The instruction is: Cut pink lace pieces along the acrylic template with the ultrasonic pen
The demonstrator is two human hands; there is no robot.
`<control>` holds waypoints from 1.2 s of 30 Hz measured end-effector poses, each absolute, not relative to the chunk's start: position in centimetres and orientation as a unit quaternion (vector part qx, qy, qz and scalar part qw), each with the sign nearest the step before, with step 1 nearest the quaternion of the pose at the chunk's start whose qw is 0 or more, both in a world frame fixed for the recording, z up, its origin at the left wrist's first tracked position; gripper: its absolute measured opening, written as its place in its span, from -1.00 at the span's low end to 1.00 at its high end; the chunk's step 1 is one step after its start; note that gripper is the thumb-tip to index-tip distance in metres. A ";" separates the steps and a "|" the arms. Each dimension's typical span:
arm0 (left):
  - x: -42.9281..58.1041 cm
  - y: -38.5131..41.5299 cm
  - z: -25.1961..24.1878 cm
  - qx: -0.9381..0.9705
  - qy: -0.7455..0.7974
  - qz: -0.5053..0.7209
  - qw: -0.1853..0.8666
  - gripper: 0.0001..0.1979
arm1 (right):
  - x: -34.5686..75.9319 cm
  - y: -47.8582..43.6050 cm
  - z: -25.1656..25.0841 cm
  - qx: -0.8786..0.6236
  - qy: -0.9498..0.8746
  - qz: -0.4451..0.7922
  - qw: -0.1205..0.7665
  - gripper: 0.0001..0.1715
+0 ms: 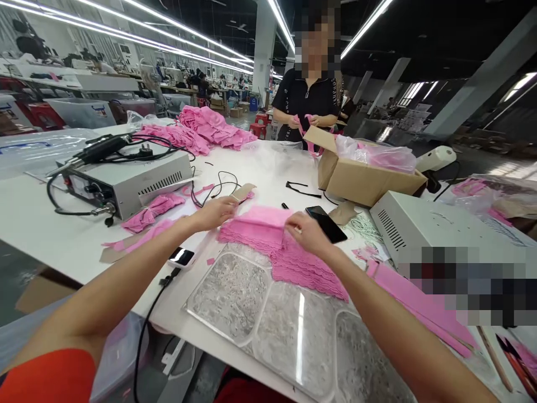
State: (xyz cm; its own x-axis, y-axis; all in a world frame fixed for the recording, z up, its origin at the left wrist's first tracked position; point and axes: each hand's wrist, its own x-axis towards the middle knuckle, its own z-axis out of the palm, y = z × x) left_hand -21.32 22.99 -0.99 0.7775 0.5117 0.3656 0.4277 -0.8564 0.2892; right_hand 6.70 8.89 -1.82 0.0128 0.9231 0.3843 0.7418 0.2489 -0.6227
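Observation:
A stack of pink lace fabric pieces (268, 232) lies on the white table (62, 235), spilling toward me over a clear plastic sheet (260, 319). My left hand (216, 211) is closed on the stack's far left edge, next to a bit of cardboard (243, 192). My right hand (306, 230) pinches the top pink piece on the right side. A black phone (326, 223) rests just behind my right hand.
A grey machine (130, 179) with black cables sits to the left, a white machine (423, 226) to the right. A cardboard box (361, 176) holds bagged pink pieces. Across the table a person in black handles a pink piece. More pink fabric (210, 129) is piled far back.

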 end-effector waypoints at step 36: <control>-9.2 14.2 -3.2 0.943 0.179 0.183 0.212 -0.83 | 10.5 -0.6 -6.6 -0.697 -0.632 0.080 0.330 -0.63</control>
State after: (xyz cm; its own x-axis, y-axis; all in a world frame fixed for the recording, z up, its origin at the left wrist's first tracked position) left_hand -9.17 14.22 -3.16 0.8683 0.4161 0.2701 0.2609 -0.8461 0.4648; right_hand 10.52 -0.59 -6.59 0.1889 0.9334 0.3052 0.8279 0.0157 -0.5606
